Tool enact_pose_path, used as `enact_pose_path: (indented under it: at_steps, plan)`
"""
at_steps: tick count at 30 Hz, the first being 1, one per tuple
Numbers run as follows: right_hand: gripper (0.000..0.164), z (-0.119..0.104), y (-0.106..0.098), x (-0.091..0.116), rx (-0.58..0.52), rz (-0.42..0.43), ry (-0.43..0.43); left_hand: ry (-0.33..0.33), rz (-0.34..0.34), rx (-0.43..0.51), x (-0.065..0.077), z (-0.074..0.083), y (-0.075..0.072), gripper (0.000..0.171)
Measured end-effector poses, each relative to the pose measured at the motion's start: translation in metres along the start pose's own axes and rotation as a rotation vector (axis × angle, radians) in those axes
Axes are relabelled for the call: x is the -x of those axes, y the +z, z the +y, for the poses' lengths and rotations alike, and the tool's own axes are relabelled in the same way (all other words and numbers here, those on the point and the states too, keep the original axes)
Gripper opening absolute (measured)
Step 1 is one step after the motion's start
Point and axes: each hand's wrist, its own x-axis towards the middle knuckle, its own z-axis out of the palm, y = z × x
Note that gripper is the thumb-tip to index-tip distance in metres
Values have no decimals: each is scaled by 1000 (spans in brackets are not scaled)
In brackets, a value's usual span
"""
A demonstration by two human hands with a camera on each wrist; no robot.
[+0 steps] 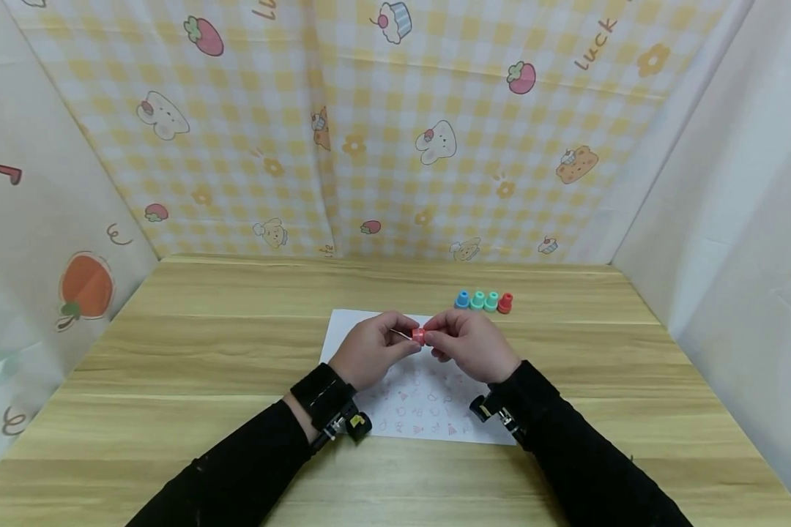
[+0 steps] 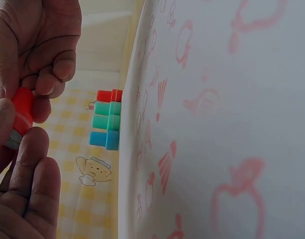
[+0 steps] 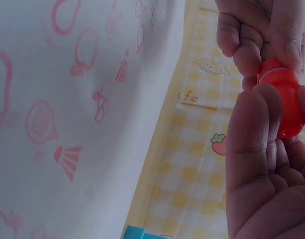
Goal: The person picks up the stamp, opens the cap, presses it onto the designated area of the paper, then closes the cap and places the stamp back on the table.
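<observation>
Both hands meet over the upper part of a white paper sheet (image 1: 428,432) and hold one small red stamp (image 1: 419,336) between them. The left hand (image 1: 372,351) pinches its wider end with thumb and fingers. From the other side, the right hand (image 1: 477,344) pinches its narrower knob end. In the right wrist view, the red stamp (image 3: 284,97) lies sideways, a pale line circling its wide end; fingers cover parts of it. A greyish end of the red stamp (image 2: 23,107) shows by the left fingers in the left wrist view. Pinkish-red prints, including shuttlecocks and rackets, cover much of the sheet.
Just behind the sheet, a row of stamps stands on the wooden table (image 1: 204,351): a blue stamp (image 1: 462,299), two mint-green stamps (image 1: 477,301) and another red stamp (image 1: 504,303). A checked yellow cloth (image 1: 382,183) hangs at the table's back edge.
</observation>
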Motion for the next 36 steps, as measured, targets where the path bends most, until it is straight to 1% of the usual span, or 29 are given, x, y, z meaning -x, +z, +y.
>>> enact_pose_path:
  at_steps: [6, 16, 23, 30, 36]
  plan:
    - [15, -1, 1, 0, -3, 6, 16, 6, -2, 0, -1, 0, 0, 22]
    - [15, -3, 2, 0, -30, 13, 22, -4, 1, 52, 0, 0, -1, 22]
    - [14, -1, 3, 1, -46, 21, 7, 22, 11, 88, 0, 0, 0, 21]
    - [13, -2, 3, 2, -96, 21, -8, 24, 21, 125, 0, 0, 1, 20]
    - [13, -3, 5, 3, -109, 27, -37, 18, 17, 164, 1, 0, 0, 20]
